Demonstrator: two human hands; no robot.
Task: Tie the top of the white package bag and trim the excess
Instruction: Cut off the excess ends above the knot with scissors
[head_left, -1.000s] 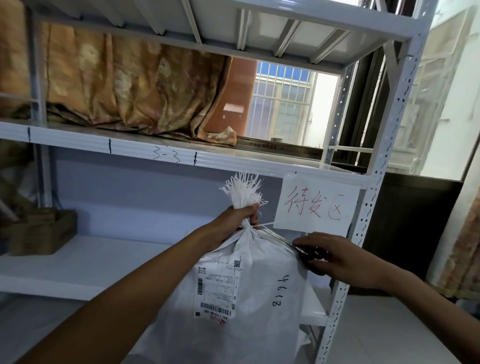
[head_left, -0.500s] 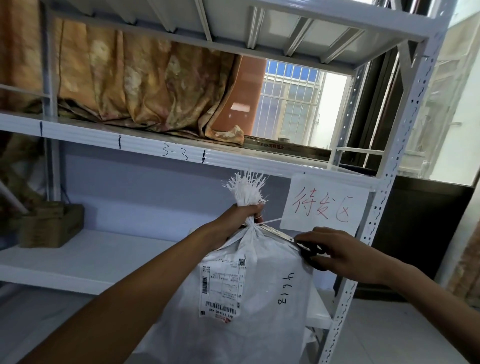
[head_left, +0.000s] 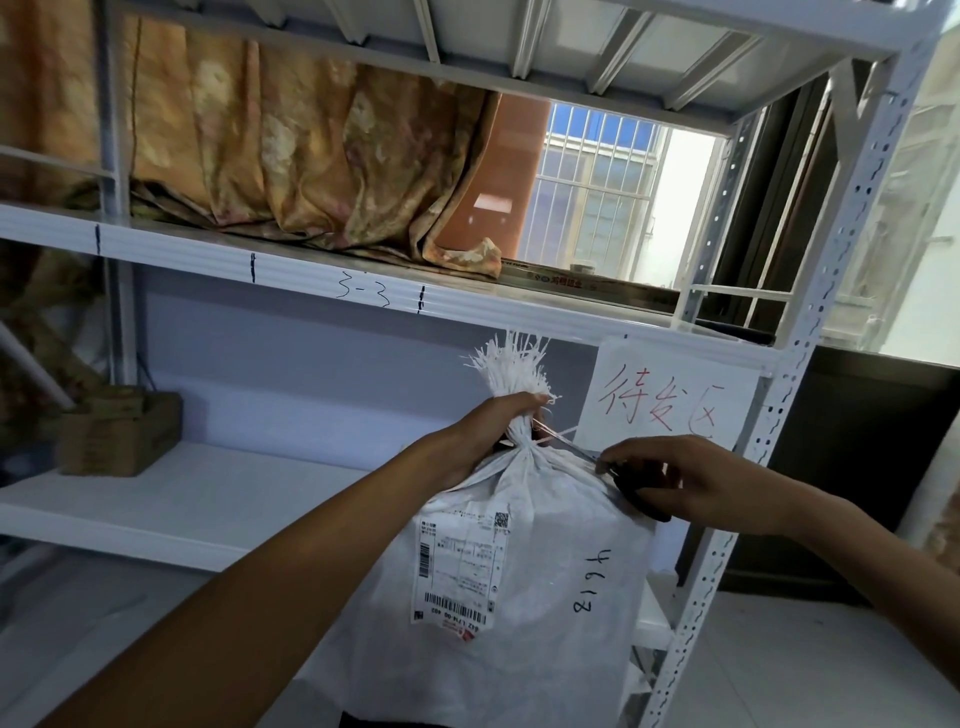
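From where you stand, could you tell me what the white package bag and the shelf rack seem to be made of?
The white package bag looks like woven plastic sacking, matte: its cut top frays into flat white strands above the left hand. The shelf rack looks like white-painted metal, smooth, with rows of punched holes down its upright.

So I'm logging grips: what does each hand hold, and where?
Left hand grips the white bag at its gathered neck; right hand holds scissors by their handles.

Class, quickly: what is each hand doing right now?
Left hand: closed around the gathered neck of the white bag.
Right hand: closed on scissors, blades at the tie.
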